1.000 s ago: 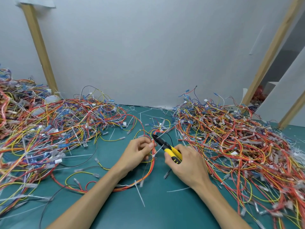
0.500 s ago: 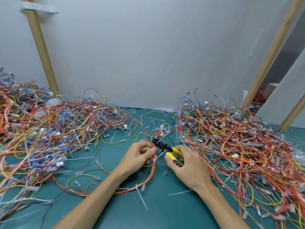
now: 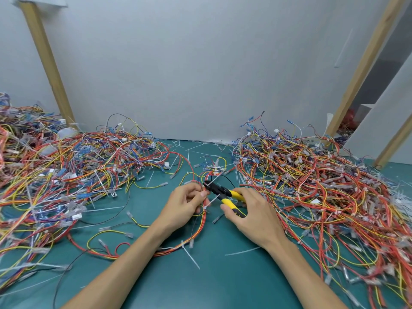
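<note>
My left hand (image 3: 186, 202) pinches a bundle of red, orange and yellow wires (image 3: 201, 221) that loops over the green table. A white cable tie (image 3: 211, 200) sticks out of the bundle just right of my fingers. My right hand (image 3: 252, 210) grips yellow-handled cutters (image 3: 225, 194), handles spread apart. The black jaws point left and touch the bundle right by my left fingertips.
A large heap of mixed wires (image 3: 66, 172) covers the left of the green table (image 3: 214, 282). Another heap, mostly red and orange (image 3: 323, 192), fills the right. Cut white cable ties (image 3: 190, 256) lie scattered between. A grey wall and wooden posts (image 3: 48, 61) stand behind.
The cutters' handles have spread apart and the jaws have come closer to my left fingertips. Both hands stay in nearly the same place.
</note>
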`<state>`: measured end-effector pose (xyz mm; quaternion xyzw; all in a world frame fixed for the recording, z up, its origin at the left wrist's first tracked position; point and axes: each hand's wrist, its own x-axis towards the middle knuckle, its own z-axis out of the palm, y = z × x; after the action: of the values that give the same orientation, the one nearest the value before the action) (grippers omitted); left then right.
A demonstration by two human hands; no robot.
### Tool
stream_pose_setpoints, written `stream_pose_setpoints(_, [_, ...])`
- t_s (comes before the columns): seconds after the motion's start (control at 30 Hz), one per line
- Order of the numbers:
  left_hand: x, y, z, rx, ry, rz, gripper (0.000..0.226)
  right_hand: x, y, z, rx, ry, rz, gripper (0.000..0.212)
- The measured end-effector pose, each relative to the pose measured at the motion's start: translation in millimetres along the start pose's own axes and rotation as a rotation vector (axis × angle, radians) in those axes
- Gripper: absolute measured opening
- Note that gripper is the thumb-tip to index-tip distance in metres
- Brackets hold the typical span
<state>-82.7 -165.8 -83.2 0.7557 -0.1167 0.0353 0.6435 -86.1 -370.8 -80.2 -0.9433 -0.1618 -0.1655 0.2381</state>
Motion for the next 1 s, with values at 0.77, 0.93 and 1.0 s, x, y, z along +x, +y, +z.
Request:
stream_pose_setpoints(0.77, [1.5,-1.4,-4.9,-0.117,-0.060,-0.041,0.023,-0.8,-1.3,4.6,0.055,0.001,-0.002,0.041])
stream_pose_setpoints(0.93, [2.0,0.3,-6.7,-0.147,-0.029,-0.043,0.019,-0.8,-0.4,3.5,0.054,0.001,-0.024,0.036])
stream_pose_setpoints(1.0, [1.9,1.5,-6.5,-0.160,-0.033,-0.037,0.019,-0.6,1.1,3.9,0.047,-0.002,-0.032,0.035])
